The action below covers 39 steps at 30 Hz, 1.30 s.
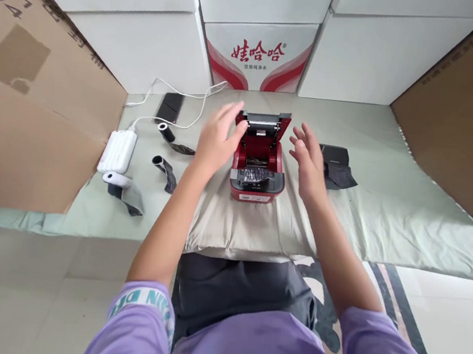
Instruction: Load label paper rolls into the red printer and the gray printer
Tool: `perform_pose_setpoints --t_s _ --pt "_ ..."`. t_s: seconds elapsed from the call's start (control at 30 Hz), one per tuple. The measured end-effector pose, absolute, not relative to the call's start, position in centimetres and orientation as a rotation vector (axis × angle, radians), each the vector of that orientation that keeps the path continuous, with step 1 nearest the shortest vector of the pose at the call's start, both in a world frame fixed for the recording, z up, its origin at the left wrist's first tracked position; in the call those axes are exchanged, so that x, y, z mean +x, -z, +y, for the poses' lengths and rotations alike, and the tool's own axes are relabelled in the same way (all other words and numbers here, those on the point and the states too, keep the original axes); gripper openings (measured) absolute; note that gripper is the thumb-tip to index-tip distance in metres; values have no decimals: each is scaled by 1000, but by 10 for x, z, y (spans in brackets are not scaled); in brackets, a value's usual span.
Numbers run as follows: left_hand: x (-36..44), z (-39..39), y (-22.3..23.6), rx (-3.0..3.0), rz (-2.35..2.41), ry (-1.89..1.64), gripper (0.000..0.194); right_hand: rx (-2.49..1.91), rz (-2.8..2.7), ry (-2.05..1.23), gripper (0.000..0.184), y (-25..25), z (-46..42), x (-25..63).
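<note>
A small red and black label printer (255, 195) stands on the cloth with its lid (264, 124) raised. Inside it sits a dark roll, and a black patterned strip (256, 174) from it lies over the front edge. My left hand (220, 140) is at the lid's left side, fingers stretched and apart; whether a fingertip touches the lid I cannot tell. To the right of the printer, my right hand (308, 162) hovers open with bent, spread fingers, holding nothing. Partly behind it lies a flat black case (334, 154) with a dark cloth-like piece (340, 177).
Left of the printer lie several rolls with loose black strips, one of them a roll (158, 160) by my forearm. A white power bank (119, 151) with a white cable (204, 104) and a black phone-like slab (169, 108) lie farther left. Cardboard boxes (28, 117) and white cartons (255, 58) surround the surface.
</note>
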<state>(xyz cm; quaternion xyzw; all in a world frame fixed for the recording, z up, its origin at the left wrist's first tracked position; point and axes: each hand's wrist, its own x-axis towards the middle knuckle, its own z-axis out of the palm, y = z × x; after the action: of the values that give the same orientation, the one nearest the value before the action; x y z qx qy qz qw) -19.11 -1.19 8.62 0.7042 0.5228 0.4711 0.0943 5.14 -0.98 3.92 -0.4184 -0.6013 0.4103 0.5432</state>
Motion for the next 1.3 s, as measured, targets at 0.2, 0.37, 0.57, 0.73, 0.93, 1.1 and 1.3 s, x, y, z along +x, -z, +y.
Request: perform_pose_setpoints --t_s 0.2,0.37,0.57,0.73,0.93,1.1,1.3 --pt "-182 -37 -67 1970 1517 -1460 32 -936 -1537 -804 45 -38 0 31" --pt "-182 -61 -31 1639 1451 -1469 22 -958 -1425 -1036 40 -10 -21 41" --pt "-178 -52 -5 1101 1186 -1479 56 -942 -1260 -1364 74 6 -13 36" --pt "-175 -49 -5 1045 1128 -1474 59 -901 -1302 -1348 71 -7 -12 33" --pt "-161 -88 -10 1017 1237 -1490 53 -1014 -1261 -1303 77 0 -54 38" --pt "-148 -129 -11 1097 1237 -1445 49 -996 -1628 -1050 97 7 -97 44" --pt "-168 -40 -25 987 1206 -1606 37 -1006 -1727 -773 85 -21 -9 15"
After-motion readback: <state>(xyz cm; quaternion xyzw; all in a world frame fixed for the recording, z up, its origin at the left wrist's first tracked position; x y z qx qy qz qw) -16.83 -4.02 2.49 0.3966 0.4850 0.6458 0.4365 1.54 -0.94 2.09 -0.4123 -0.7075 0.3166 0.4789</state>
